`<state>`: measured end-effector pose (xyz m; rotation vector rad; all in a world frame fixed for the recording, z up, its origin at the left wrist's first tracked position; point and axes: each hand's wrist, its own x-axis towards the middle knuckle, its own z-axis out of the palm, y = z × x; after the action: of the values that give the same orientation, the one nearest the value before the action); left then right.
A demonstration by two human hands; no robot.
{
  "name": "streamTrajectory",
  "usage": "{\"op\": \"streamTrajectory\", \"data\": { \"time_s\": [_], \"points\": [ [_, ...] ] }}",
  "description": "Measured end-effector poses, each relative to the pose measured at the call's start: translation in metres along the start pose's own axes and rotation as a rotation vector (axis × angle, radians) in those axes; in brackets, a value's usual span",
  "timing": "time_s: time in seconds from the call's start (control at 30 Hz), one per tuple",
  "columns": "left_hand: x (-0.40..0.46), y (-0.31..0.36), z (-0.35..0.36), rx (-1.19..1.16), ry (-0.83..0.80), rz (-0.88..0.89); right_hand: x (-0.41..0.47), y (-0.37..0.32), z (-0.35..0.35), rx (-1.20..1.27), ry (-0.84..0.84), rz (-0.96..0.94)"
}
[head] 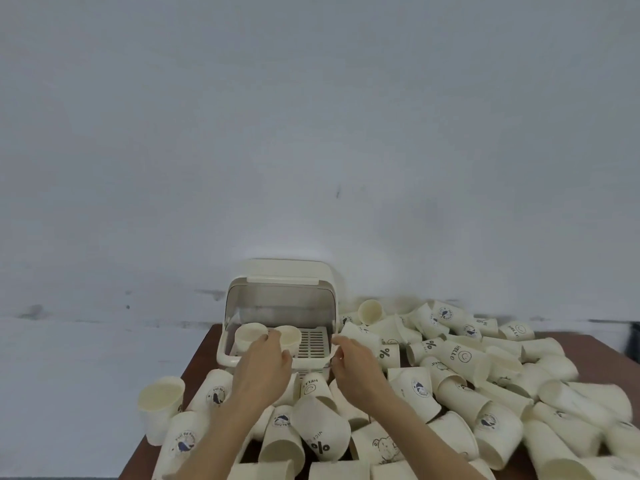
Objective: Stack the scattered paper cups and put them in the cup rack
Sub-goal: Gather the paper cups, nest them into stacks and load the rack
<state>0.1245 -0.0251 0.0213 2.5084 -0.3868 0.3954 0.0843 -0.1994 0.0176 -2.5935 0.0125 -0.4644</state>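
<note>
two cups in the rack, both hands at its front

left hand point(265, 367) reaching into the open cup rack point(277, 327), fingers point(273, 337) curled around the rim of a cup point(288, 336) standing mouth-up on the slotted tray. a second cup point(251, 336) upright just beside it, on the left side of the rack. right hand point(353, 362) at the rack's right front corner, fingers bent inward and touching the rack's rim; whether pinching it, cannot tell. rack lid flipped up and back, against the pale wall point(311, 133). rack set at the far edge of the dark brown desk point(204, 351). scattered paper cups point(485, 386) heaped over the desk to the right and in front of the rack, most lying on their sides, printed with whales, "hello" faces, percent signs, a bear. one cup point(161, 408) standing upright at the desk's left edge, mouth-up, apart from the rack.
</note>
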Motion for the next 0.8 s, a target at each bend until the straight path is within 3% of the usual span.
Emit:
{"op": "streamTrajectory", "data": {
  "time_s": [0.43, 0.57, 0.8],
  "points": [
    [-0.087, 0.074, -0.010, -0.091, 0.012, 0.227, -0.105, 0.002, -0.047, 0.007, 0.144, 0.074],
    [-0.115, 0.079, -0.006, -0.111, -0.022, 0.235, -0.133, 0.003, -0.044, 0.016, 0.243, 0.072],
    [-0.143, 0.089, -0.005, -0.075, -0.024, 0.226, -0.154, 0.007, -0.038, 0.034, 0.255, 0.041]
  ]
}}
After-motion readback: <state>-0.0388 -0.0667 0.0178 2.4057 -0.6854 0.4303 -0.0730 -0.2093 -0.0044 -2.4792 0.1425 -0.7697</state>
